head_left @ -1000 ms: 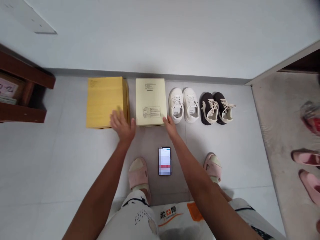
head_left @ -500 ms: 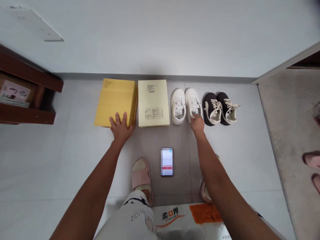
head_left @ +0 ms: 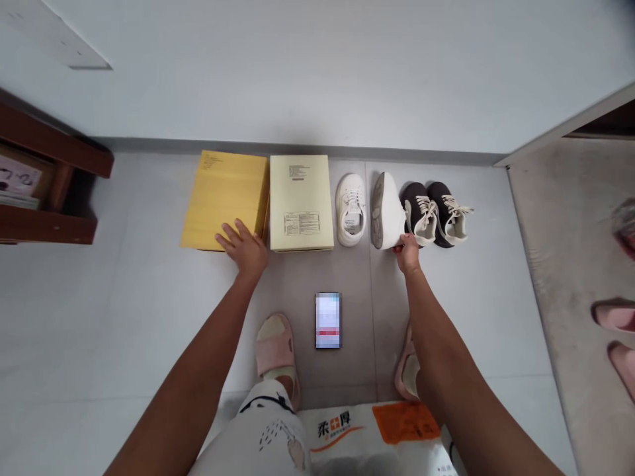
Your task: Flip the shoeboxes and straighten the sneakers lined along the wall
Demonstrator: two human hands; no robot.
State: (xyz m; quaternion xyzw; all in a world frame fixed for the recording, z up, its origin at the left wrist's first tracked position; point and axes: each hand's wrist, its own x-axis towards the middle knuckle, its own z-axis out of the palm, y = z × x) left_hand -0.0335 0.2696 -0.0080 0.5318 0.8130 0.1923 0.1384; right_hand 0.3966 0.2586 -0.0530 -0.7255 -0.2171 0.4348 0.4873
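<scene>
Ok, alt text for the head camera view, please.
A person's right hand holds a white sneaker tilted on its side; the left hand lies spread on the near edge of a yellow rectangular box. Between them on grey tiles: a cream rectangular box and an upright white sneaker; dark lace-up sneakers at right.

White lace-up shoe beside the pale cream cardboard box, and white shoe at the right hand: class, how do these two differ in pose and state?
The white lace-up shoe beside the box sits upright, laces and opening showing; the white shoe at the right hand is tipped sideways, its sole exposed and laces hidden. The first shoe is untouched, while the second is held by the right hand. Both are white.
</scene>
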